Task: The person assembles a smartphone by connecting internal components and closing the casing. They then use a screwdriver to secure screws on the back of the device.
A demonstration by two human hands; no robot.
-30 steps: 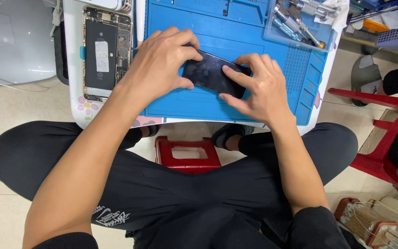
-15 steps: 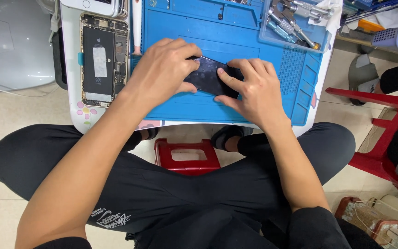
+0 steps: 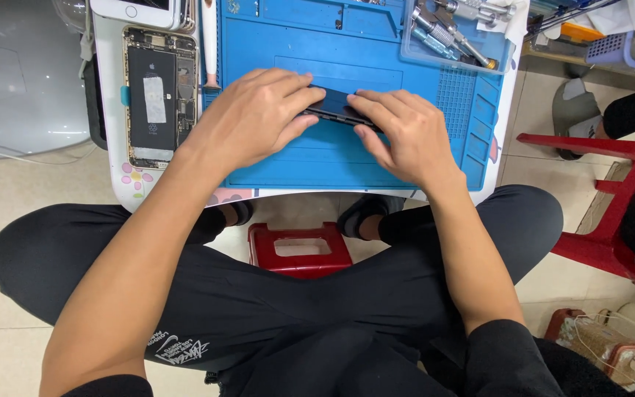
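We press the dark phone [image 3: 338,109] between both hands: our left hand [image 3: 255,117] covers its left end with the fingers closed on it, and our right hand [image 3: 404,132] holds its right end the same way. Only the middle strip of the phone shows between the fingers. It lies on the blue work mat [image 3: 317,158], near the centre. An opened phone [image 3: 158,95] lies to the left of the mat, and a tool tray [image 3: 453,33] is at the far right corner.

Small white table [image 3: 112,158] carrying repair gear.
Lying on it: blue work mat [image 3: 376,158] right, opened phone [image 3: 159,95] left.
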